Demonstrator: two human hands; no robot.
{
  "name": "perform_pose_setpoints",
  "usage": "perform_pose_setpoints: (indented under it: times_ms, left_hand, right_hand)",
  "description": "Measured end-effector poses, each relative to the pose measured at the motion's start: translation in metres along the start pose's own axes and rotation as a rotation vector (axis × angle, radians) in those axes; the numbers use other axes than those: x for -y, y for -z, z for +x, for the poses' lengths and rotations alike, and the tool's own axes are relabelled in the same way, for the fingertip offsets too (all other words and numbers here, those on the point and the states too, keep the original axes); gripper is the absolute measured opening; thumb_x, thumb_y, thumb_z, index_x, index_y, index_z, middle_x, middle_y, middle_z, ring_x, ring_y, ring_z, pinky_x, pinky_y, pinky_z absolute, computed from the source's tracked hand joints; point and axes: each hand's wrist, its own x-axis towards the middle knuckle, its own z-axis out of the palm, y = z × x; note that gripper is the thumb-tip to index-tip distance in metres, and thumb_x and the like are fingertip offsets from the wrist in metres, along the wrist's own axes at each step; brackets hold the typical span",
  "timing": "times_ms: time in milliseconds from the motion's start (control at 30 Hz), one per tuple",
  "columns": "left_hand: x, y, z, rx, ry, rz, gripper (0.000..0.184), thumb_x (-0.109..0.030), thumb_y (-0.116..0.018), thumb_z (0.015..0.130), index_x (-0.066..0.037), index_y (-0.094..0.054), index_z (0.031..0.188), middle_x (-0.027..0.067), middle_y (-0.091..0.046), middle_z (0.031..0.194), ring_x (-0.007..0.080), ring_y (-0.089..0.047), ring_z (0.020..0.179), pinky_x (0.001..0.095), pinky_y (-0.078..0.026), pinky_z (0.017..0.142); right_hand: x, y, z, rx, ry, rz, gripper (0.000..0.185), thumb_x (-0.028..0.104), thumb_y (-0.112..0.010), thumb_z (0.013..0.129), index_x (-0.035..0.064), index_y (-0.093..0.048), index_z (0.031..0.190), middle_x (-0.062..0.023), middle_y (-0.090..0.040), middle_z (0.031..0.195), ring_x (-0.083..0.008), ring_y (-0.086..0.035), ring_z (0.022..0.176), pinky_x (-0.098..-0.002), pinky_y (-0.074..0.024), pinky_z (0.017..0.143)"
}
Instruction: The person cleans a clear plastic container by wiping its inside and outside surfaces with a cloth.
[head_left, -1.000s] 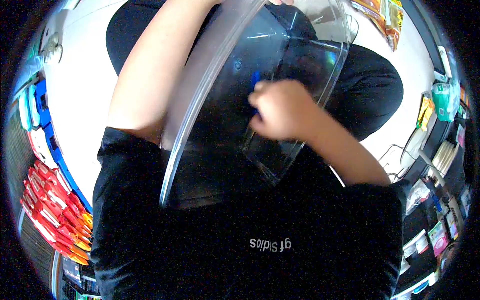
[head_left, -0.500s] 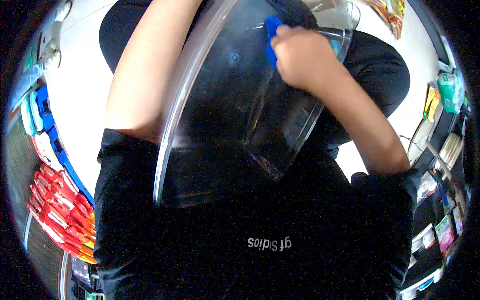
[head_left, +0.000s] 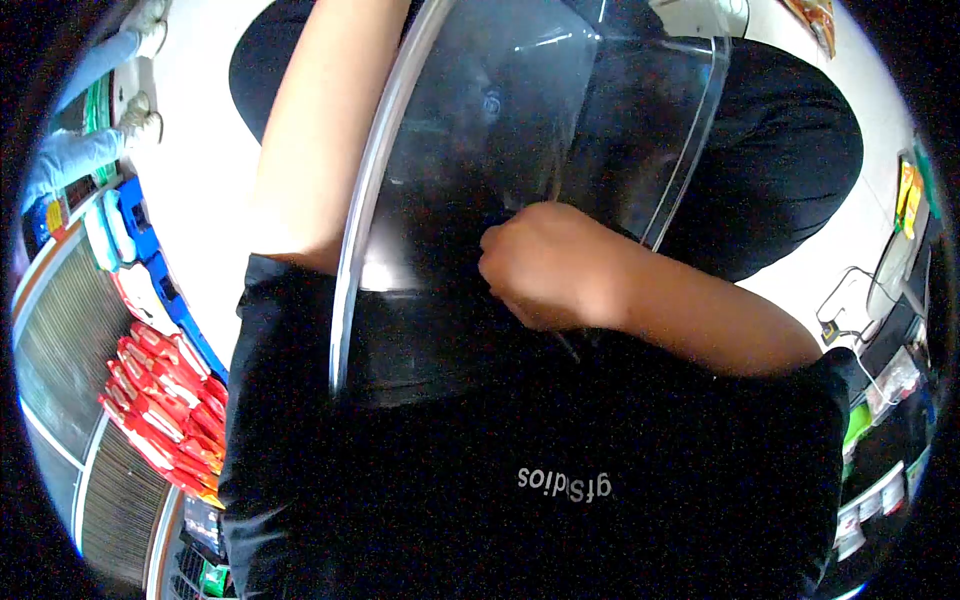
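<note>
Clear bin (head_left: 530, 150): tilted, over your lap, its left rim (head_left: 365, 200) along your left forearm (head_left: 320, 130).
Right hand (head_left: 545, 265): yours, curled into a fist in front of the bin's inner side; what it may be clamped on is hidden, and you cannot tell whether the knuckles touch plastic.
Left hand: past the top edge, unseen; its grip cannot be told.
Lap: black trousers (head_left: 780, 150) under and beside the bin; a smooth shell could slide if a knee shifts or the left hold is slack.
Right rim (head_left: 690, 155): near your right forearm (head_left: 700, 305); a wide swing could knock it and turn the bin.
Glare (head_left: 380, 270): bright patch beside the left rim; might mask a scratch.
Red packets (head_left: 165, 400): on your left, well apart from the bin.
</note>
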Motion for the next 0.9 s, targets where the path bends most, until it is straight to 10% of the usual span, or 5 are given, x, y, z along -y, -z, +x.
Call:
perform_pose_setpoints:
  times_ms: [267,533,667,900]
  left_hand:
    - [0.031,-0.007,-0.075,-0.145,-0.002,-0.009,0.060,-0.042,-0.039,0.092,0.012,-0.065,0.085,0.0185,-0.067,0.078,0.0218,-0.064,0.064,0.0276,-0.052,0.062]
    - [0.035,-0.011,-0.087,-0.185,-0.011,0.006,0.061,-0.043,-0.038,0.092,0.011,-0.065,0.086,0.0188,-0.067,0.080,0.0227,-0.064,0.067,0.0289,-0.051,0.065]
    - [0.036,-0.011,-0.089,-0.194,-0.006,0.005,0.062,-0.044,-0.037,0.092,0.011,-0.065,0.086,0.0190,-0.067,0.081,0.0231,-0.063,0.068,0.0296,-0.051,0.066]
    - [0.037,-0.010,-0.089,-0.205,-0.004,0.010,0.063,-0.045,-0.036,0.092,0.010,-0.065,0.087,0.0192,-0.067,0.083,0.0239,-0.063,0.071,0.0307,-0.050,0.069]
  right_hand:
    - [0.020,-0.006,0.041,-0.509,0.174,0.157,0.010,0.010,-0.062,0.075,0.0012,-0.059,0.075,-0.0131,-0.056,0.076,-0.0313,-0.060,0.070,-0.0420,-0.0517,0.061]
    - [-0.052,0.038,0.037,-0.841,-0.207,-0.158,0.020,0.017,-0.046,0.088,0.0052,-0.058,0.100,-0.0175,-0.061,0.082,-0.0358,-0.064,0.073,-0.0467,-0.0536,0.064]
    - [-0.007,0.001,0.025,-0.572,0.070,-0.021,0.017,0.007,-0.058,0.078,0.0053,-0.059,0.095,-0.0151,-0.057,0.082,-0.0346,-0.061,0.076,-0.0425,-0.0511,0.065]
    - [-0.031,0.032,0.047,-0.740,-0.122,-0.115,0.009,0.005,-0.062,0.074,0.0033,-0.058,0.082,-0.0155,-0.058,0.080,-0.0341,-0.061,0.075,-0.0421,-0.0520,0.067]
